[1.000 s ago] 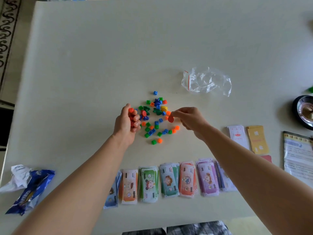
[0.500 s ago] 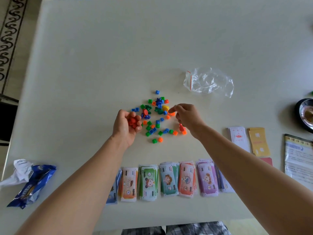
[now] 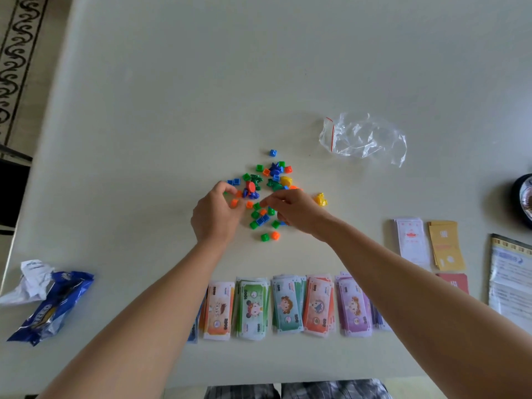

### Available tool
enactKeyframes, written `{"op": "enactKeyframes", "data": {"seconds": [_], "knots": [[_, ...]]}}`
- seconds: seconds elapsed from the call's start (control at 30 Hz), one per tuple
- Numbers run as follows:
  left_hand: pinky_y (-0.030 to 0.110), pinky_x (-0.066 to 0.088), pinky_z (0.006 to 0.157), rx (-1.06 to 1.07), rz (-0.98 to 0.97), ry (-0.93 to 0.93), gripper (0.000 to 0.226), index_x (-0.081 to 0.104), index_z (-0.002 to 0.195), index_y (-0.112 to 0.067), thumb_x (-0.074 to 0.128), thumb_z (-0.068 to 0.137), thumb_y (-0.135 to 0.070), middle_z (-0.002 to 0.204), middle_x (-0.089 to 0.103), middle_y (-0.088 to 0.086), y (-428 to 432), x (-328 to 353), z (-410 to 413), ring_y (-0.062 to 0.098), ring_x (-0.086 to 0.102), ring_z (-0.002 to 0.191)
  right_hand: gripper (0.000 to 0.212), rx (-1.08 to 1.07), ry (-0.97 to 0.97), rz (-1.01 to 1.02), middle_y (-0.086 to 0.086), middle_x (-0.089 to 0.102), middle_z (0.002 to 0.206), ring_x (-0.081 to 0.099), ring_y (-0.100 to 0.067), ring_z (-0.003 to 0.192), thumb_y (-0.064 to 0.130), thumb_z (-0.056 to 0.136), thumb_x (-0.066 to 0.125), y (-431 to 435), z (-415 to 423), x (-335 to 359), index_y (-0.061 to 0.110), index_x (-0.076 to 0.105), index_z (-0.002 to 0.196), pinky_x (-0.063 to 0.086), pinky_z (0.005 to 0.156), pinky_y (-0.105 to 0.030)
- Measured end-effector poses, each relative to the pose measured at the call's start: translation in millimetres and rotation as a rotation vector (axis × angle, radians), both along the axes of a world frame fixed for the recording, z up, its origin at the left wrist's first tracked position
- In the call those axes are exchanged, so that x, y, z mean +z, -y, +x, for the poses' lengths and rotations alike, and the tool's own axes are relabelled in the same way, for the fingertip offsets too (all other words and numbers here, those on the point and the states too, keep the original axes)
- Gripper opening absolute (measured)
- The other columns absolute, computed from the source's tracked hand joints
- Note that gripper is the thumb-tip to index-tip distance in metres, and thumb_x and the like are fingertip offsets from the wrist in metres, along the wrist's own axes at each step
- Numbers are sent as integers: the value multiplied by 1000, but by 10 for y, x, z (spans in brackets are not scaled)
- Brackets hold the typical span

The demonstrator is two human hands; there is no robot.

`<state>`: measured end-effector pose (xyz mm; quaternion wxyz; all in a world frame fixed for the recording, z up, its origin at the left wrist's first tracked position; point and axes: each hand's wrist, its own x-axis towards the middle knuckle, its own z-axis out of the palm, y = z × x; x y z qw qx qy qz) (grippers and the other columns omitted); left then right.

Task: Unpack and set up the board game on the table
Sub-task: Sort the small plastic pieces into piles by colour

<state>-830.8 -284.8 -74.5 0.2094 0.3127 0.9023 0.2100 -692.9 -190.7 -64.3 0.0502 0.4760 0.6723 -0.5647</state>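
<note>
Table (image 3: 172,96) holds one bag (image 3: 362,138); left hand (image 3: 216,218), right hand (image 3: 298,211): fingers curled, contents unclear.

We see soft, even daylight over the pale desk (image 3: 144,110), bright with no harsh glare. Faint shadows lie under the left grip (image 3: 216,216) and the right grip (image 3: 296,211), and left of the dark dish (image 3: 522,197). The clear bag (image 3: 362,139) carries small glints. Both grips look slightly blurred. The desk edges bow from the wide lens.
</note>
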Motion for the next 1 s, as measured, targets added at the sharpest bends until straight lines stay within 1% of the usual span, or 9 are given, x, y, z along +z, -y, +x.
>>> {"op": "enactKeyframes", "data": {"seconds": [0.1,0.23,0.4,0.53,0.67,0.73,0.8,0.87,1.0], "knots": [[28,37,59,-37,-40,-87,13,62,87,-26,69,83,-37,68,60,-7,38,-39,-40,24,60,72,25,7,178,184,9,47,64,43,-11,53,21,93,49,-60,43,-70,20,74,92,35,49,-25],[30,42,59,-102,12,-87,14,61,97,-26,66,85,-31,68,64,-3,109,-37,-91,26,62,71,25,-59,97,209,12,48,63,42,-12,49,22,94,48,-123,87,-62,21,73,97,33,47,-24],[30,43,63,-246,24,-88,28,62,114,-33,65,87,-40,81,69,-3,15,21,16,26,64,79,25,33,85,166,3,61,98,61,-20,82,26,97,48,-48,-8,-58,24,71,108,45,66,-24],[29,40,65,-186,-12,-124,15,62,102,-26,63,86,-29,83,70,-2,-23,16,30,28,65,83,20,-127,100,193,3,51,61,43,-14,47,21,92,52,-126,128,-38,17,72,92,32,43,-20],[28,36,60,-144,-6,-89,7,61,94,-24,60,87,-24,75,66,-2,28,43,1,23,57,68,26,-292,-16,85,-1,45,55,36,-19,45,21,91,52,-208,208,33,17,67,70,35,47,-28],[27,36,58,-29,84,66,7,62,89,-22,55,89,-21,68,62,-4,49,61,-16,17,52,62,32,-403,-71,-12,1,46,56,34,-15,45,25,94,49,-219,176,106,14,67,70,29,46,-26],[22,37,50,229,268,410,20,63,81,-15,46,89,-11,56,52,-7,18,88,-58,11,46,51,35,-461,-105,-126,2,48,56,34,-11,43,30,96,49,-211,109,186,13,65,70,25,43,-20],[15,26,36,489,344,712,26,61,78,-11,37,87,-3,48,41,-5,3,156,-123,7,34,37,32,-449,-138,-236,0,52,59,37,-9,44,28,97,50,-168,5,231,12,64,73,28,38,-17],[13,15,33,570,258,888,23,58,78,-11,38,87,-4,50,44,-2,122,182,-350,6,30,30,21,-302,-124,-332,-5,56,67,43,-10,50,13,95,52,4,-291,246,9,65,79,35,42,-16]]}}
